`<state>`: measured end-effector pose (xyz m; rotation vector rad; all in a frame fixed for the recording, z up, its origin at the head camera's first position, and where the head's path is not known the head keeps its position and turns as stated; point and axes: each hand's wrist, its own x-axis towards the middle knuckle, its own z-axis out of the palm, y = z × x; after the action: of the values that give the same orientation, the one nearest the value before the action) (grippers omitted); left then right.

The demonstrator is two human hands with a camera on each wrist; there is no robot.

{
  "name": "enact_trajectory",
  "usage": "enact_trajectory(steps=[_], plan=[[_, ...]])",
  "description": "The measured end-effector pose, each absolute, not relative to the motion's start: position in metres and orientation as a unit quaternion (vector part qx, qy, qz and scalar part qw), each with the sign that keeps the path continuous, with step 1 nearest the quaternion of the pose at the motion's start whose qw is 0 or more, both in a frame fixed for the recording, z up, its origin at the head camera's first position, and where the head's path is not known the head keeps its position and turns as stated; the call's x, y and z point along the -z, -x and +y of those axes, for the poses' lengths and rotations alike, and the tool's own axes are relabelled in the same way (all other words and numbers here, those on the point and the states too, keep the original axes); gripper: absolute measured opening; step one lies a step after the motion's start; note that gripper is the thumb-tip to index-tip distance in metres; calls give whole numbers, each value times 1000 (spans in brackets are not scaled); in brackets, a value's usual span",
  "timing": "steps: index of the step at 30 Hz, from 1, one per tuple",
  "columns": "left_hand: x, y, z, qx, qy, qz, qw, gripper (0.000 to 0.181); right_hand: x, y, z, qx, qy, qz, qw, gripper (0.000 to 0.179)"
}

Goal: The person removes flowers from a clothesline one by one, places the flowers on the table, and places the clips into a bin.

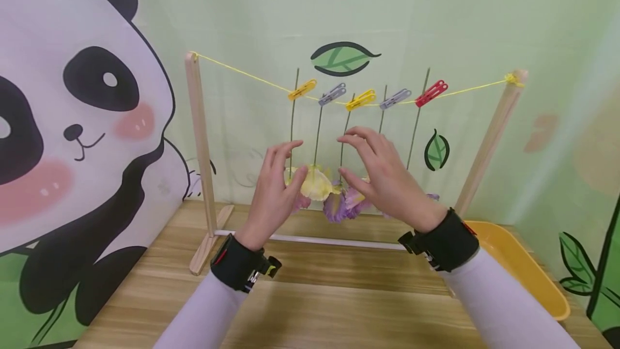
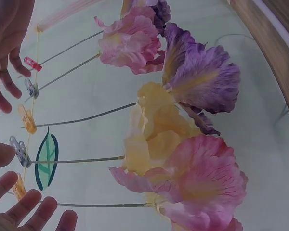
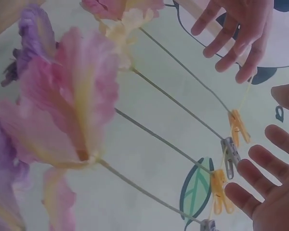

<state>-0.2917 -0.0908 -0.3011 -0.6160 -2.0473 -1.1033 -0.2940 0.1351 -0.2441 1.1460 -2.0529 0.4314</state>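
Several artificial flowers hang upside down by green stems from a yellow string (image 1: pixel 242 74). Each stem is clipped with a plastic clothespin: two yellow, two grey and one red clothespin (image 1: pixel 431 93) at the right. A yellow flower (image 1: pixel 317 183) and a purple flower (image 2: pixel 202 79) dangle among pink blooms (image 2: pixel 202 178). My left hand (image 1: pixel 273 187) is raised before the left stems, fingers loosely bent, holding nothing. Opposite it, my right hand (image 1: pixel 387 176) hovers by the middle stems, also holding nothing, and covers parts of the right-hand flowers. Both wrist views show spread fingers.
The string is tied between two wooden posts, left post (image 1: pixel 199 139) and right post (image 1: pixel 491 144), joined low down by a white rod (image 1: pixel 334 241). A yellow tray (image 1: pixel 528 268) lies at right on the wooden table (image 1: pixel 339 316). Behind hangs a panda-printed backdrop (image 1: pixel 271 9).
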Motion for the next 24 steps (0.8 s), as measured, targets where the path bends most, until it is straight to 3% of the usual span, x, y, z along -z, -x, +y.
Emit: enact_trajectory(steps=[13, 24], plan=[[283, 310, -95, 455, 224, -781, 365, 44, 199, 313, 113, -127, -440, -792, 405, 45], [273, 323, -95, 483, 199, -770, 365, 47, 179, 329, 102, -120, -418, -810, 393, 44]])
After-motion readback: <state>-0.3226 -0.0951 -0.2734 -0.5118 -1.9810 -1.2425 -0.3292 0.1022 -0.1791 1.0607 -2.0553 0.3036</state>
